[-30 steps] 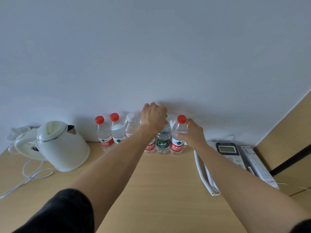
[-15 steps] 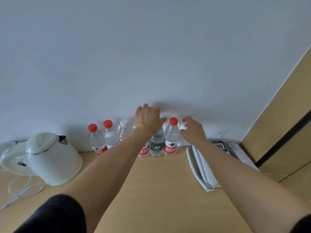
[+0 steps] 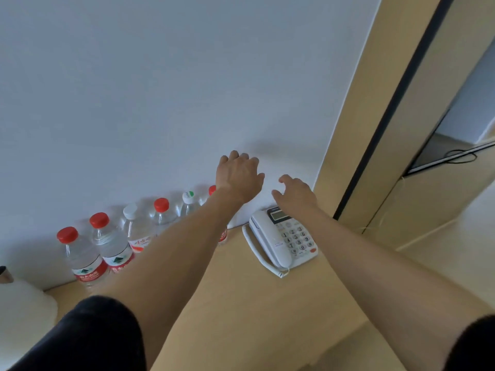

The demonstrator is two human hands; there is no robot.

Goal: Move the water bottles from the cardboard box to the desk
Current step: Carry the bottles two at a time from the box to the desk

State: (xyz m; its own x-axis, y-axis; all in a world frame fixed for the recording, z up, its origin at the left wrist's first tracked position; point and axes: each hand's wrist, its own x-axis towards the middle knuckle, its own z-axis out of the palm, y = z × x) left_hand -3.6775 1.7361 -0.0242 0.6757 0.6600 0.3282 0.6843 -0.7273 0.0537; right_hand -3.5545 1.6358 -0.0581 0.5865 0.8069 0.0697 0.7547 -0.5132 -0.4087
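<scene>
Change: a second ago the left hand covered a bottle top and the right hand was wrapped round a red-capped bottle; both hands have since let go and lifted off. The view has swung right, so the kettle has slid to the lower left edge and a wood panel fills the upper right.
Kettle (image 3: 24, 303): white, only partly visible at the lower left of the frame.
Water bottles: six stand upright in a row against the wall on the desk (image 3: 241, 303), running from lower left toward the centre. First red-capped bottle (image 3: 80, 258), second red-capped bottle (image 3: 111, 245), white-capped bottle (image 3: 135, 231), third red-capped bottle (image 3: 162, 214), green-marked cap bottle (image 3: 188, 200), last red-capped bottle (image 3: 222, 234) mostly hidden behind the left forearm.
Left hand (image 3: 238, 178): centre of the frame, raised in front of the wall, fingers (image 3: 233, 155) loosely spread, holding nothing.
Right hand (image 3: 294, 196): just right of it, above the phone, fingers slack and slightly curled, holding nothing.
Telephone (image 3: 284, 239): white, corded, centre right on the desk.
</scene>
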